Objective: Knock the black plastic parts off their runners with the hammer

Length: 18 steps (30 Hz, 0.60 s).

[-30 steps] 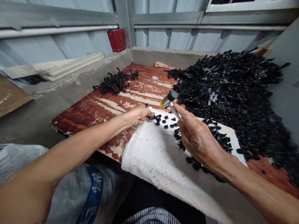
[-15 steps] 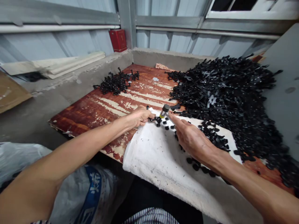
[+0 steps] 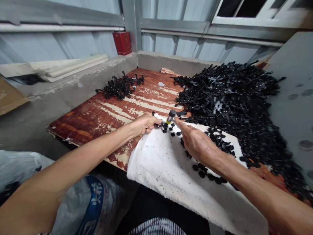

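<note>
My right hand [image 3: 197, 140] is closed round the handle of a small hammer [image 3: 170, 117] with a dark face and a yellow band. Its head is down among black parts at the far left corner of a white cloth [image 3: 156, 163]. My left hand [image 3: 149, 123] pinches a small black plastic part [image 3: 158, 125] right beside the hammer head; the fingers partly hide it. Several loose black round-headed pieces [image 3: 173, 134] lie on the cloth between my hands. More black discs [image 3: 201, 173] rest under and beside my right forearm.
A big heap of black plastic parts [image 3: 227, 91] covers the board's right side. A smaller pile [image 3: 121, 86] sits at its back left. The worn red-brown board [image 3: 80, 122] meets a low concrete ledge [image 3: 80, 81]. Plastic bags [image 3: 107, 199] stand below the front edge.
The view has shifted slightly. Both hands keep their places beside each other, the hammer head staying low by the part in my left fingers.
</note>
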Each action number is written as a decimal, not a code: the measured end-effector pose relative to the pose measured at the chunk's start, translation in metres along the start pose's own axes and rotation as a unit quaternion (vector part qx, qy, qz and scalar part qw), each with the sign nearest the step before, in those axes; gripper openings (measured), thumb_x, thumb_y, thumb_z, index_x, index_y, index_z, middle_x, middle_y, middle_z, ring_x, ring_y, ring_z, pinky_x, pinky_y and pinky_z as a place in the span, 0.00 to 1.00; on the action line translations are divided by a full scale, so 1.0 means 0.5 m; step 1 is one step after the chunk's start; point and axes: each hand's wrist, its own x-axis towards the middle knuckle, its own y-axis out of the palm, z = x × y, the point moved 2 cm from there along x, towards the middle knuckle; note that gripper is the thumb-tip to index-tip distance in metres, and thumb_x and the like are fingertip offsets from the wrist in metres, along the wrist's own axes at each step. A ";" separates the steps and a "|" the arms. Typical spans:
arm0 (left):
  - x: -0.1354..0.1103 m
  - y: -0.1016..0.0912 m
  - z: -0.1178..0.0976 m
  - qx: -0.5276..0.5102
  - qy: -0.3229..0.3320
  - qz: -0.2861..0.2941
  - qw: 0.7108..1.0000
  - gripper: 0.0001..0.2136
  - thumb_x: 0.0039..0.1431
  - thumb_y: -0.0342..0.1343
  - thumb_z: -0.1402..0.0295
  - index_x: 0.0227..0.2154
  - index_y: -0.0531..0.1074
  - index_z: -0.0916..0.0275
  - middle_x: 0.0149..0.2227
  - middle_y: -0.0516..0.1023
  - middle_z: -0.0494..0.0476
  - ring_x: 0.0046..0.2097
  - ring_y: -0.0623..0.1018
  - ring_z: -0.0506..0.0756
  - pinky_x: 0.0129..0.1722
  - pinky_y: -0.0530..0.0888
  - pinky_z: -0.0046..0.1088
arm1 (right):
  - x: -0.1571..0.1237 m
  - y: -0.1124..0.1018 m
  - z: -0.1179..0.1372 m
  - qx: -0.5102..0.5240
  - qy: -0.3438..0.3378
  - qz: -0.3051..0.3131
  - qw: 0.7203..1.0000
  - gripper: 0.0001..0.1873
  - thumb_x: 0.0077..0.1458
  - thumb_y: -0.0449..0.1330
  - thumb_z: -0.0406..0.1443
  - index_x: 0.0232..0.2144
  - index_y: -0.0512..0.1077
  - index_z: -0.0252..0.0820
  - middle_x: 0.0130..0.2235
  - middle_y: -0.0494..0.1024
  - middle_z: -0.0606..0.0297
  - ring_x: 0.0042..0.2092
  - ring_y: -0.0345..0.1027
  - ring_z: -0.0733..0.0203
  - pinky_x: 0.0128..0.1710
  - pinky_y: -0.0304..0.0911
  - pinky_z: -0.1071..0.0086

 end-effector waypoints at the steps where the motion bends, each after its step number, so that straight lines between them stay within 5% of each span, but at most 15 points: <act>1: 0.000 -0.003 -0.002 -0.004 0.004 0.011 1.000 0.09 0.59 0.53 0.75 0.23 0.64 0.65 0.18 0.67 0.47 0.12 0.54 0.40 0.13 0.47 0.19 | -0.003 -0.007 0.007 -0.011 0.000 0.004 1.000 0.25 0.49 0.54 0.32 0.51 0.74 0.39 0.22 0.70 0.64 0.22 0.58 0.63 0.23 0.62 0.67; 4: -0.014 -0.010 -0.004 -0.010 0.039 0.044 0.998 0.09 0.62 0.49 0.74 0.25 0.63 0.64 0.21 0.68 0.48 0.13 0.56 0.40 0.13 0.47 0.18 | -0.034 -0.034 0.029 -0.012 0.032 -0.003 0.999 0.28 0.54 0.53 0.33 0.58 0.67 0.42 0.20 0.63 0.71 0.18 0.52 0.66 0.17 0.54 0.71; 7: -0.046 -0.007 0.002 0.034 0.086 0.067 0.993 0.08 0.61 0.49 0.75 0.26 0.63 0.64 0.21 0.70 0.48 0.14 0.57 0.40 0.13 0.48 0.18 | -0.098 -0.046 0.032 0.123 0.136 -0.037 0.982 0.26 0.58 0.53 0.39 0.60 0.63 0.48 0.25 0.67 0.70 0.18 0.55 0.68 0.14 0.54 0.74; 12: -0.088 0.029 0.027 0.134 0.129 0.170 0.968 0.11 0.60 0.52 0.72 0.22 0.61 0.64 0.20 0.72 0.50 0.15 0.58 0.41 0.15 0.50 0.18 | -0.208 -0.014 0.006 0.328 0.294 -0.056 0.896 0.30 0.56 0.59 0.49 0.60 0.62 0.55 0.29 0.68 0.71 0.20 0.55 0.69 0.11 0.56 0.77; 18: -0.084 0.055 0.024 0.195 0.154 0.161 0.955 0.14 0.60 0.49 0.69 0.19 0.62 0.63 0.14 0.58 0.42 0.16 0.55 0.42 0.16 0.49 0.20 | -0.257 0.013 -0.017 0.430 0.331 -0.076 0.837 0.32 0.54 0.62 0.48 0.59 0.60 0.57 0.28 0.67 0.72 0.20 0.54 0.71 0.12 0.57 0.78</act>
